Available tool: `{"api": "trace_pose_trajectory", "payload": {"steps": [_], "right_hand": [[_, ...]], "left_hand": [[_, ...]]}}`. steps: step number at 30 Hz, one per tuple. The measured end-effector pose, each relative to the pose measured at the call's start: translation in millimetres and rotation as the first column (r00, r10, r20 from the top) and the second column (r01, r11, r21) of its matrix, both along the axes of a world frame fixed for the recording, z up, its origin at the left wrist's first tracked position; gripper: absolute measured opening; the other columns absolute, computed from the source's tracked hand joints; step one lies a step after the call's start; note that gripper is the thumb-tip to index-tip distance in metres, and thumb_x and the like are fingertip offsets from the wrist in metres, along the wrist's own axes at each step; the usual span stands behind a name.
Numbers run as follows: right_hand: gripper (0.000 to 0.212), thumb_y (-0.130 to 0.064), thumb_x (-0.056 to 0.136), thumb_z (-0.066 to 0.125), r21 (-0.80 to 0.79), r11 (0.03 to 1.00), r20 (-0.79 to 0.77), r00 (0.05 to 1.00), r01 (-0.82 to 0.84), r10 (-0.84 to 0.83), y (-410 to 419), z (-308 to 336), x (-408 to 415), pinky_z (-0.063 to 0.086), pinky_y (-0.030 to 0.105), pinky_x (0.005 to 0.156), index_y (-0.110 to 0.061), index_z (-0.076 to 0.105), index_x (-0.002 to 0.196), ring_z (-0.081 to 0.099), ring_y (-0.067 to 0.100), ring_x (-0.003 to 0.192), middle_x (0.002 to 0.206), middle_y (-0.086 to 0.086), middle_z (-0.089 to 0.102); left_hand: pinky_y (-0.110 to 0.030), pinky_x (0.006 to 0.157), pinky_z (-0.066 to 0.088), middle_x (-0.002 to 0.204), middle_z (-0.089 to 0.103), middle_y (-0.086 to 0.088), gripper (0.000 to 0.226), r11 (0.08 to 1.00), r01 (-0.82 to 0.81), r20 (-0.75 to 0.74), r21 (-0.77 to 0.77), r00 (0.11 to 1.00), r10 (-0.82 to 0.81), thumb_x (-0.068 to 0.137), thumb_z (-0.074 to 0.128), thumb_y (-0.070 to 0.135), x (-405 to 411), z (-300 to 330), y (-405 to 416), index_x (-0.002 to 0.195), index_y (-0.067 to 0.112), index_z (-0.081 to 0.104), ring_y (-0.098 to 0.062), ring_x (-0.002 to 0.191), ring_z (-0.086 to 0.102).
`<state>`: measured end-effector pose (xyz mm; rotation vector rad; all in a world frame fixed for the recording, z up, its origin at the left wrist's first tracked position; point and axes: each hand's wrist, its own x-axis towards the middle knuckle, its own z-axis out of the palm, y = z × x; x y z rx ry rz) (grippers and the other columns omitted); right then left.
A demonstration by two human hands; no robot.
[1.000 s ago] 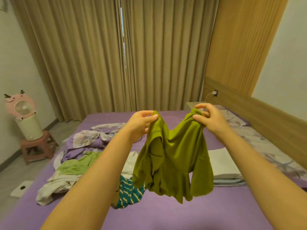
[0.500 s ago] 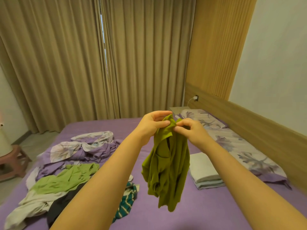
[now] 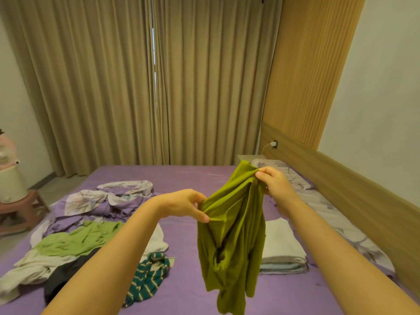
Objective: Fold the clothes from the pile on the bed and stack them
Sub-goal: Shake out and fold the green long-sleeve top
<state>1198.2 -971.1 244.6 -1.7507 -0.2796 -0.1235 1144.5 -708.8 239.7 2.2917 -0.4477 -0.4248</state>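
An olive-green top (image 3: 234,237) hangs bunched in the air above the purple bed (image 3: 186,178). My right hand (image 3: 273,184) pinches its upper edge, held high. My left hand (image 3: 186,204) pinches the cloth lower down on its left side. To the left on the bed lies the pile of clothes (image 3: 68,248): a light green garment, white and dark pieces, and a teal striped one (image 3: 147,278). Partly behind the hanging top, a stack of folded white clothes (image 3: 281,248) rests on the bed at the right.
A crumpled purple floral sheet (image 3: 106,198) lies behind the pile. Floral pillows (image 3: 295,178) line the wooden headboard (image 3: 354,192) on the right. A pink stool (image 3: 20,210) with a small fan stands left of the bed. Tan curtains hang at the back.
My hands, which had come together at the top of the olive top, have parted: the left dropped lower along the cloth, the right stayed high. The view swung slightly left.
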Motion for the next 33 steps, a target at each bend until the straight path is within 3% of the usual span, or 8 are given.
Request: {"api": "trace_pose_trajectory", "payload": {"steps": [4,6,9,15,17,19,26,33], "right_hand": [[0.018,-0.017,0.096,0.05,-0.024,0.998,-0.001,0.998,-0.06,0.06,-34.2,-6.3,19.4,0.046,0.035,0.07,-0.02,0.063,0.083,0.055,0.019,0.075,0.076,0.002,0.061],[0.016,-0.018,0.096,0.051,-0.056,0.995,0.009,0.996,-0.083,0.084,-47.1,-9.4,27.0,0.045,0.034,0.071,-0.022,0.062,0.085,0.055,0.019,0.078,0.079,0.002,0.062],[0.012,-0.022,0.095,0.053,-0.058,0.993,0.042,0.993,-0.104,0.107,-65.4,-12.6,35.5,0.048,0.032,0.073,-0.024,0.064,0.091,0.058,0.018,0.084,0.086,0.0,0.065],[0.008,-0.021,0.09,0.062,-0.071,0.987,0.082,0.985,-0.144,0.15,-87.5,-6.6,57.5,0.041,0.026,0.088,-0.019,0.069,0.092,0.055,0.012,0.105,0.112,-0.005,0.062],[0.011,-0.021,0.091,0.06,-0.049,0.987,0.059,0.986,-0.156,0.159,-89.0,-4.9,65.4,0.042,0.032,0.091,-0.016,0.067,0.098,0.053,0.014,0.108,0.118,-0.002,0.058],[0.01,-0.018,0.095,0.054,-0.02,0.978,0.014,0.978,-0.208,0.208,-88.2,-7.3,68.9,0.048,0.038,0.085,-0.018,0.064,0.096,0.058,0.019,0.096,0.103,0.003,0.063],[0.01,-0.016,0.094,0.055,-0.046,0.968,0.013,0.969,-0.248,0.249,-80.0,-22.2,74.5,0.052,0.028,0.061,-0.016,0.065,0.094,0.058,0.016,0.072,0.084,0.004,0.063],[0.015,-0.016,0.091,0.06,-0.006,0.971,0.048,0.97,-0.237,0.237,-61.8,-21.7,73.8,0.05,0.038,0.079,-0.025,0.067,0.082,0.06,0.018,0.087,0.084,-0.003,0.068]], "left_hand": [[-0.036,0.089,0.054,0.105,0.069,-0.011,0.021,0.968,-0.128,0.028,-0.216,0.99,0.137,0.085,0.07,0.012,2.5,0.0,-19.3,0.104,0.007,0.063,-0.02,0.098,0.066],[-0.03,0.075,0.057,0.093,0.068,-0.01,0.016,0.939,-0.18,0.094,-0.292,0.972,0.215,0.086,0.069,0.019,3.5,6.3,-35.9,0.096,0.01,0.061,-0.015,0.085,0.067],[-0.037,0.073,0.056,0.091,0.071,-0.013,0.025,0.871,-0.26,0.159,-0.418,0.922,0.352,0.084,0.07,0.031,5.8,15.4,-59.4,0.096,0.01,0.065,-0.021,0.083,0.068],[-0.029,0.071,0.057,0.096,0.073,-0.012,0.029,0.665,-0.263,-0.034,-0.699,0.941,0.336,0.084,0.064,0.033,8.7,32.1,-90.3,0.1,0.011,0.073,-0.021,0.086,0.07],[-0.026,0.067,0.055,0.089,0.072,-0.01,0.024,0.637,-0.3,-0.053,-0.71,0.925,0.377,0.089,0.061,0.026,10.8,34.4,-98.6,0.101,0.008,0.072,-0.019,0.08,0.069],[-0.025,0.066,0.054,0.081,0.07,-0.006,0.019,0.629,-0.349,-0.056,-0.695,0.898,0.436,0.092,0.058,0.018,11.3,34.7,-104.2,0.098,0.005,0.07,-0.016,0.075,0.066],[-0.025,0.062,0.057,0.071,0.071,0.0,0.011,0.701,-0.507,0.095,-0.502,0.773,0.628,0.085,0.069,0.023,5.2,25.4,-98.6,0.083,0.013,0.066,-0.013,0.066,0.067],[-0.023,0.057,0.041,0.059,0.048,0.005,0.034,0.698,-0.583,0.236,-0.416,0.672,0.702,0.083,0.068,0.039,11.7,26.9,-93.2,0.066,0.019,0.047,-0.011,0.061,0.049]]}}
